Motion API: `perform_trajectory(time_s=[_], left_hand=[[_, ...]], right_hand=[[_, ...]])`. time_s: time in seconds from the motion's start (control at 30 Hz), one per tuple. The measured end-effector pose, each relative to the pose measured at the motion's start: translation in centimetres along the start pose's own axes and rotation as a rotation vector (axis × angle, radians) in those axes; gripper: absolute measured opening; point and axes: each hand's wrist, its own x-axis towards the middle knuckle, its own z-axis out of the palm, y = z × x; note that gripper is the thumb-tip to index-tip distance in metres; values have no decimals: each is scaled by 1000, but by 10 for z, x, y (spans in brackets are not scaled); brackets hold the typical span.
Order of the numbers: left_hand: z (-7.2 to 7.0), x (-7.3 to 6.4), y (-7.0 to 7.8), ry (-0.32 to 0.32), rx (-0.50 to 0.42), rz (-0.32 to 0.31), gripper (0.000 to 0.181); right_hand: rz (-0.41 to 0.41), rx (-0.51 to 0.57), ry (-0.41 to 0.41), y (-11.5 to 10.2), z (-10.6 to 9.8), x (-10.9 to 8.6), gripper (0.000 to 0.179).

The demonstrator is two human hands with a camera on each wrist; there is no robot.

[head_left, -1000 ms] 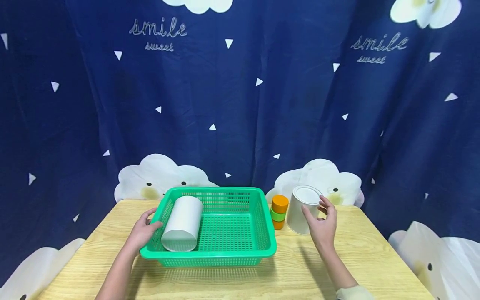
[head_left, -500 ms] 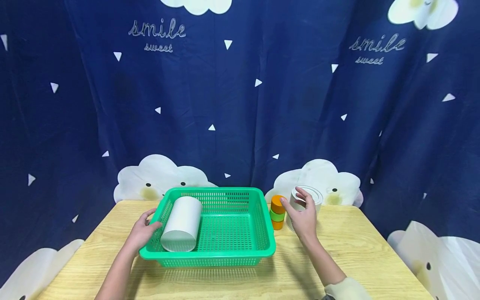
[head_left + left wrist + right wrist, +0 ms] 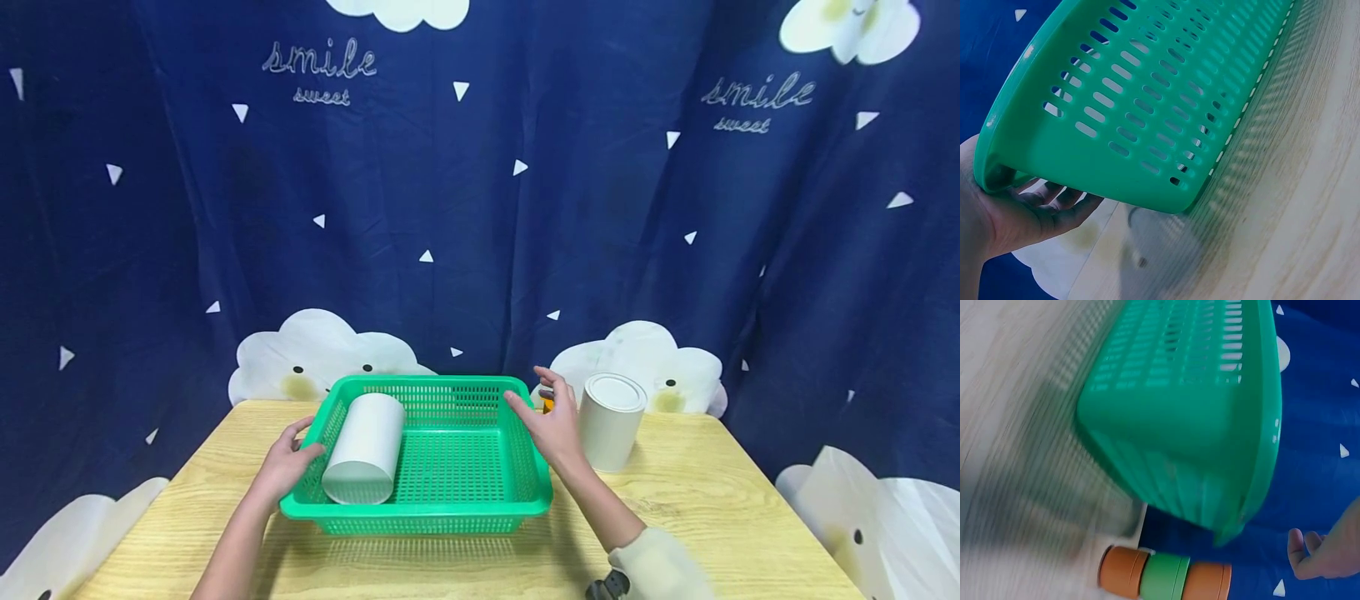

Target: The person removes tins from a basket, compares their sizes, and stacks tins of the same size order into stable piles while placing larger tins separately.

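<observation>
A green plastic basket [image 3: 427, 507] with slotted walls stands on the table. My left hand [image 3: 281, 465] grips its left rim, thumb on top; in the left wrist view, the fingers [image 3: 1063, 209] curl beneath that rim. A white cylinder [image 3: 366, 446] lies on its side in the basket. My right hand [image 3: 553, 427] is at the basket's right rim with thumb and fingers spread, holding nothing. In the right wrist view that hand [image 3: 1330, 549] appears apart from the basket. Behind it, the stack of orange and green round pieces [image 3: 1165, 575] is mostly hidden in the head view.
An upright white can [image 3: 611, 423] with a lid stands right of my right hand. The light wooden table [image 3: 712, 508] bears everything. A dark blue curtain [image 3: 480, 208] with white clouds hangs just behind the table's back edge.
My right hand has moved left, from beside the white can past the orange and green stack to the basket's right rim. The left hand and basket stay in place.
</observation>
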Motion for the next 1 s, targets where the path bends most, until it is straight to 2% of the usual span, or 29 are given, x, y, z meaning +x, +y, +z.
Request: perform_trajectory(time_s=[0.3, 0.7, 1.0], left_hand=[[-1, 0, 2, -5, -12, 1, 61], [0, 0, 0, -10, -14, -8, 62], [0, 0, 0, -8, -2, 0, 62]], right_hand=[[12, -31, -78, -12, 35, -1, 62], [79, -65, -135, -9, 83, -5, 64], [109, -88, -174, -11, 108, -9, 68]])
